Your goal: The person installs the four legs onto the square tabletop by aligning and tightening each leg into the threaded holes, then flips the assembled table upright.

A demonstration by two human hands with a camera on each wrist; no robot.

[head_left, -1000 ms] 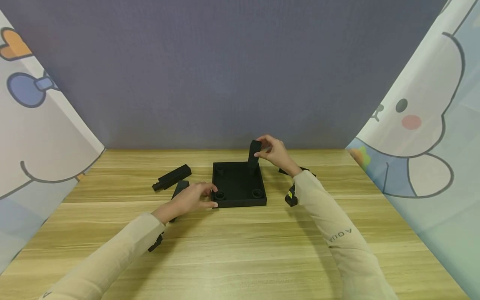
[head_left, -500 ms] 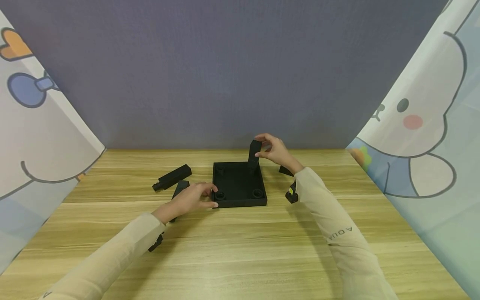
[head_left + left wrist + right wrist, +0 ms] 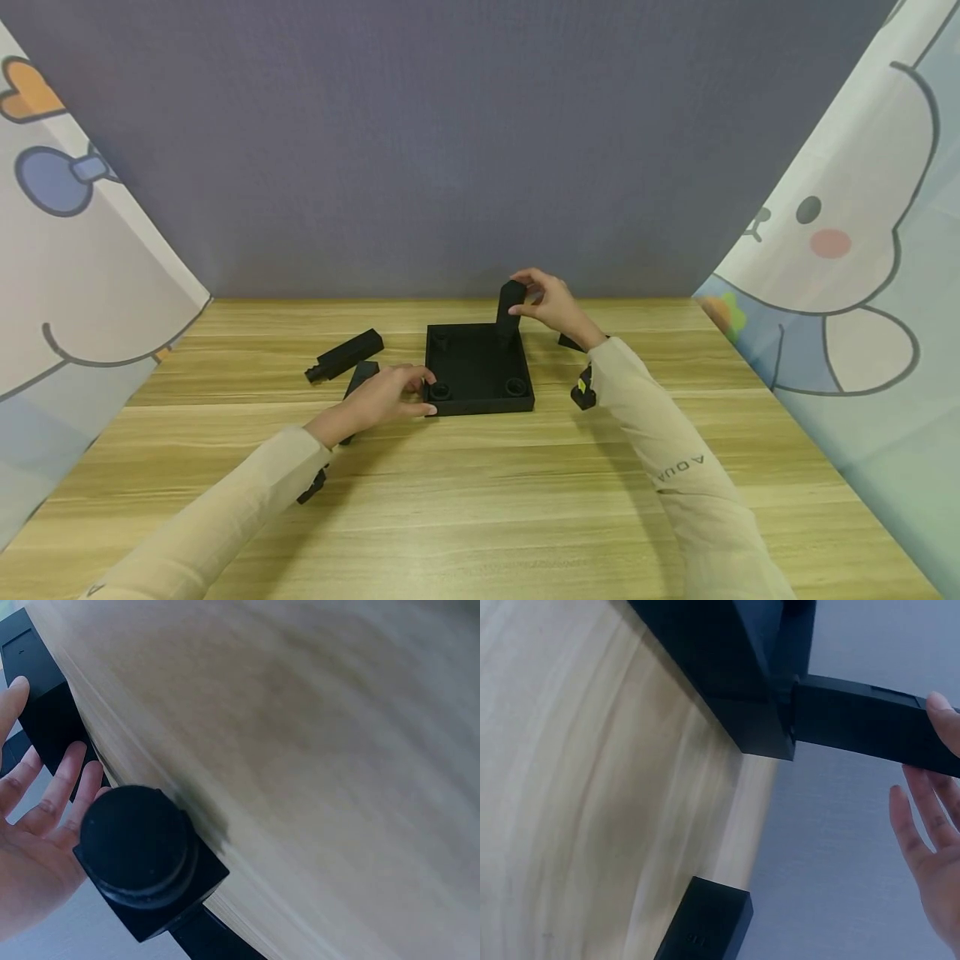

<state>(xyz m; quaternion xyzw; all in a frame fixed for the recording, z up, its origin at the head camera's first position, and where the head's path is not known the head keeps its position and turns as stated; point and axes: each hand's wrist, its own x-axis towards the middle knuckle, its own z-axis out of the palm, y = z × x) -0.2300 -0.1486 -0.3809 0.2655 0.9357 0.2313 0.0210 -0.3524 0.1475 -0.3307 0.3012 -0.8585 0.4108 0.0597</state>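
Note:
A square black tray-like base [image 3: 480,367] lies on the table, with round sockets at its corners. A black square-sided leg [image 3: 510,310] stands upright at its back right corner. My right hand [image 3: 551,302] pinches that leg near its top, thumb on one side and fingers on the other. In the right wrist view the leg [image 3: 862,720] meets the base [image 3: 720,675] at the corner; the joint itself is hidden. My left hand [image 3: 384,395] holds the base's front left corner, thumb at the front and fingers over the left side.
A second leg [image 3: 347,355] with a threaded end lies at the left. Another leg [image 3: 364,373] is partly under my left hand; its round end [image 3: 135,840] shows in the left wrist view. A black leg [image 3: 705,922] lies right of the base. Small dark pieces show beside both sleeves.
The upright leg has turned a little about its length, and the fingers of my right hand have shifted slightly with it. My left hand and the base stay put.

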